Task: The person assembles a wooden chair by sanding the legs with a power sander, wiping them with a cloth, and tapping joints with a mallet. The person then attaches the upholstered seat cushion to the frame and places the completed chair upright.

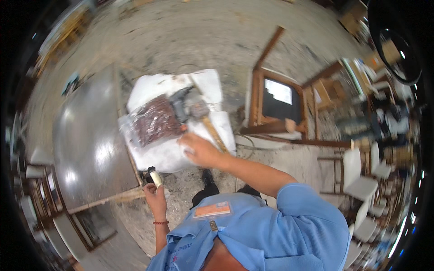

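Note:
My right hand (199, 150) reaches forward onto a white sack (158, 153) spread on the ground, its fingers curled next to the wooden handle of a hammer (204, 118) that lies across the sack. Whether it grips anything I cannot tell. Beside the hammer head rests a clear plastic bag of dark reddish-brown small pieces (154, 119). A dark power tool (180, 105) lies behind the bag. My left hand (155, 195) is lower left, closed around a small pale cylindrical object with a dark tip (154, 176), close to a wooden strip (113, 198).
A large grey metal sheet (88, 144) lies left of the sack. An upturned wooden frame, like a chair or table (280, 108), stands to the right. Several white stacked chairs (364, 180) crowd the right edge. The ground is dusty concrete (190, 40).

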{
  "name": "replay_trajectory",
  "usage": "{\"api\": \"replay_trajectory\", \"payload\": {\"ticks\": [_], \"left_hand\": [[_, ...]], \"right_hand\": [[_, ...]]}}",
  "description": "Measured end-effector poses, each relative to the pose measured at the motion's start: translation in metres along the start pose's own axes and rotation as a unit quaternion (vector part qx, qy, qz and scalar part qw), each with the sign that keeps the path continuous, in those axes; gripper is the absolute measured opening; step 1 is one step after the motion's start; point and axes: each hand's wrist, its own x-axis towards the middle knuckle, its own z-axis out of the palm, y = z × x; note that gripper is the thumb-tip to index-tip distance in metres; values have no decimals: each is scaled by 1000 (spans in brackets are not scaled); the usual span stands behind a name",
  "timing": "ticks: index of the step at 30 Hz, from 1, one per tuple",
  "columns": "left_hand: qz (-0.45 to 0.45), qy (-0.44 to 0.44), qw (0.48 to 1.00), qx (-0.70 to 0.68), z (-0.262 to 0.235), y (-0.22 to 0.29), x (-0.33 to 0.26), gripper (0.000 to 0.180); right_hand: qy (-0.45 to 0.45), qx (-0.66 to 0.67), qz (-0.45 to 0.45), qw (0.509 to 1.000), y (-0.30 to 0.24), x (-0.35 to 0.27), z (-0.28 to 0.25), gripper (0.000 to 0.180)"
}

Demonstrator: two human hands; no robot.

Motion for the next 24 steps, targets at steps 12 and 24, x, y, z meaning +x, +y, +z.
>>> {"api": "replay_trajectory", "payload": {"ticks": [12,24], "left_hand": [[90,-565,804,-160,179,252,-73,37],[385,-253,885,-69,333,250,-110,67]], "right_hand": [[211,-223,2,952,-78,-165,-198,48],[659,120,42,741,-22,-379,-445,32]]}}
